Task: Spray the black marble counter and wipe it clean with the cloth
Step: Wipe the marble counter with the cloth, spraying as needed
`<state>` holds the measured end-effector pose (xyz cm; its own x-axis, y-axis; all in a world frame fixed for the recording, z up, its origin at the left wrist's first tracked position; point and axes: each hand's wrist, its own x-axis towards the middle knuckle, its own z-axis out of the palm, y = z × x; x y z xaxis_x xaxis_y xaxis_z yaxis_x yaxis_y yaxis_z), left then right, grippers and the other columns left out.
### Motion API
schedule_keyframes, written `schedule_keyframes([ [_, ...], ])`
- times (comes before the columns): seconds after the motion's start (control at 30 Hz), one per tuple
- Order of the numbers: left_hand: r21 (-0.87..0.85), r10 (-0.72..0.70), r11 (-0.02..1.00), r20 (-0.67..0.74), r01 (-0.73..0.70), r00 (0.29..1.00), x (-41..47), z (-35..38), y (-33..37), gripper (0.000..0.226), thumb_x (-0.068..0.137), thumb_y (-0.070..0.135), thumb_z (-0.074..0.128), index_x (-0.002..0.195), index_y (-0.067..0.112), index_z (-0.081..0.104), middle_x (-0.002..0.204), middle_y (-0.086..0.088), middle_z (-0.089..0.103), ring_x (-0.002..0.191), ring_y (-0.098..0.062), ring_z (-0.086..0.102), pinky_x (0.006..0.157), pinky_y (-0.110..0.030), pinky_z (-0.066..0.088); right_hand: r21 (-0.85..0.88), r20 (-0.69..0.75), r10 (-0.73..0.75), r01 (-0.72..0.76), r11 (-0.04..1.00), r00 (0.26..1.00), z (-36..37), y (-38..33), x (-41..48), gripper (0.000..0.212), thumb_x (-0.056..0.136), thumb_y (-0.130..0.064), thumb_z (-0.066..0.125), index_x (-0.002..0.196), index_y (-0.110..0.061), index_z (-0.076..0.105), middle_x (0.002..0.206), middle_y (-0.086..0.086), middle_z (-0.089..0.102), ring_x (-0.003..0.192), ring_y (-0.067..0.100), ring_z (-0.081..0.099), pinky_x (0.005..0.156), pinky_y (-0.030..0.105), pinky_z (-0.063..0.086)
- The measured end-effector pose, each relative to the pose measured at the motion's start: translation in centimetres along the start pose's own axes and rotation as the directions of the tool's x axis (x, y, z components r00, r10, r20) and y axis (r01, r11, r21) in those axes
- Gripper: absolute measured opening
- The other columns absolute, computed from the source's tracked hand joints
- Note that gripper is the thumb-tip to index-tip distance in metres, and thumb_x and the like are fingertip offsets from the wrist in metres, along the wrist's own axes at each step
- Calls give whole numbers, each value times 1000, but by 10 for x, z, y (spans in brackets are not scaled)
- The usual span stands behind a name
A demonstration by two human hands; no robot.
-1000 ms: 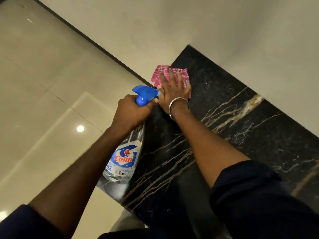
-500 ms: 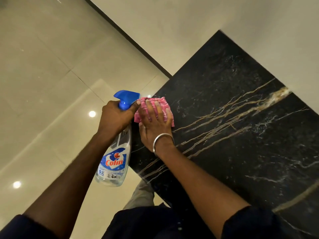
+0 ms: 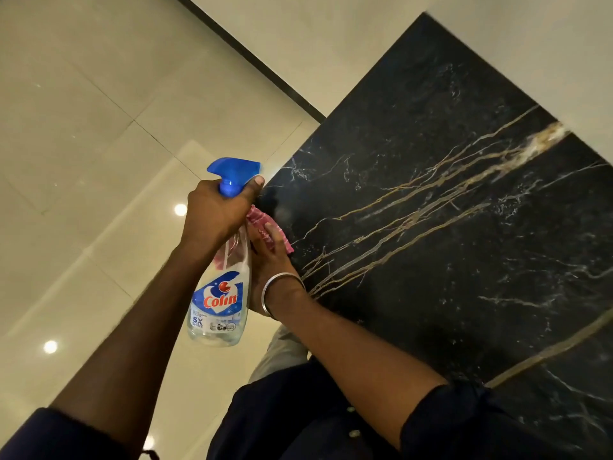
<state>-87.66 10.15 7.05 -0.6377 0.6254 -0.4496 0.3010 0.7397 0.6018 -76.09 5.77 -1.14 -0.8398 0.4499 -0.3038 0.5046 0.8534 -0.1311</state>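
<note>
Your left hand (image 3: 215,210) is closed tight around the neck of the Colin spray bottle (image 3: 220,293), and one finger sits up by the blue spray head (image 3: 234,174). The nozzle points at the black marble counter (image 3: 447,227). Your right hand (image 3: 270,260) lies flat on the pink cloth (image 3: 265,227), fingers spread and pressing it down at the near edge of the counter. The bottle hides part of that hand, so you cannot see every finger.

This looks like wiping along the edge, maybe with a new spray coming. To do it well, keep the nozzle pointed at the stone and not at the floor (image 3: 99,127) just past the edge. Give short squirts. Keep the cloth flat and push it in long, straight rows that touch each other, so no strip gets missed. Lean on your palm, not only your fingertips.

The counter is hard, smooth and shiny, black with thin gold and white lines running across it. Shiny stone like this likely shows streaks, so finish with a dry part of the cloth. The cloth is soft, with a checked weave. The bottle is clear plastic, looks nearly empty, and has a blue and red label. A silver bangle (image 3: 282,293) sits on your right wrist.
</note>
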Motion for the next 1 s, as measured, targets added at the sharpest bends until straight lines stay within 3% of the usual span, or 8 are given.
schedule_keyframes([
  [0.17, 15, 13, 1000, 47, -14, 999, -9, -1, 1, 44, 85, 58, 60, 68, 18, 51, 64, -4, 57, 59, -15, 54, 55, -22, 40, -24, -1, -38, 38, 999, 999, 5, 1, -14, 78, 95, -62, 29, 157, -22, 2, 165, 13, 2, 141, 42, -33, 119, 59, -7],
  [0.27, 48, 75, 996, 105, -81, 992, -15, 8, 11, 45, 86, 57, 59, 70, 15, 53, 61, -3, 53, 56, -11, 50, 53, -21, 35, -22, 28, -61, 62, 998, 998, 11, 6, -30, 71, 98, -58, 29, 157, -26, 8, 166, 9, 7, 144, 41, -30, 117, 60, -16],
  [0.4, 60, 156, 984, 178, -169, 972, -28, 26, 29, 45, 87, 55, 60, 80, 11, 58, 61, 1, 54, 56, -8, 51, 52, -16, 34, -23, 48, -22, 23, 999, 999, 16, 10, -59, 62, 98, -54, 36, 155, -31, 25, 163, 0, 23, 150, 36, -1, 116, 59, -18],
  [0.5, 40, 228, 970, 208, -241, 951, -40, 44, 38, 42, 83, 58, 63, 82, 16, 62, 66, 3, 59, 60, -8, 55, 53, -10, 38, 21, 56, -42, 41, 999, 998, 21, 17, -86, 63, 100, -47, 34, 157, -28, 16, 166, 1, 13, 152, 32, -1, 116, 58, -19],
  [0.57, 14, 287, 954, 250, -300, 925, -50, 60, 43, 41, 83, 59, 64, 91, 18, 65, 78, 1, 65, 71, -12, 60, 64, -17, 43, 26, 59, 2, -3, 1000, 998, 25, 22, -109, 63, 100, -47, 33, 157, -29, 12, 166, 1, 9, 152, 32, -3, 113, 57, -24],
  [0.67, -2, 322, 941, 298, -337, 899, -67, 83, 51, 42, 83, 58, 64, 81, 17, 64, 73, -3, 65, 67, -13, 62, 68, -27, 47, 19, 36, 48, -49, 999, 998, 35, 26, -143, 64, 99, -45, 37, 157, -31, 13, 166, 1, 9, 153, 31, -1, 112, 57, -27],
  [0.83, 31, 339, 924, 395, -382, 854, -105, 120, 66, 49, 82, 62, 62, 91, 13, 66, 86, -13, 71, 78, -22, 68, 79, -39, 55, 56, 14, 162, -163, 985, 987, 60, 29, -204, 71, 97, -47, 43, 157, -32, 8, 167, 0, 3, 153, 30, -6, 118, 58, -15],
  [1.0, 65, 368, 897, 437, -437, 821, -152, 159, 75, 47, 80, 65, 61, 72, 19, 62, 66, -4, 65, 64, -11, 66, 66, -26, 52, 135, -4, 287, -284, 949, 958, 91, 27, -267, 69, 97, -51, 40, 157, -35, 9, 167, -4, 3, 153, 28, -5, 119, 57, -10],
])
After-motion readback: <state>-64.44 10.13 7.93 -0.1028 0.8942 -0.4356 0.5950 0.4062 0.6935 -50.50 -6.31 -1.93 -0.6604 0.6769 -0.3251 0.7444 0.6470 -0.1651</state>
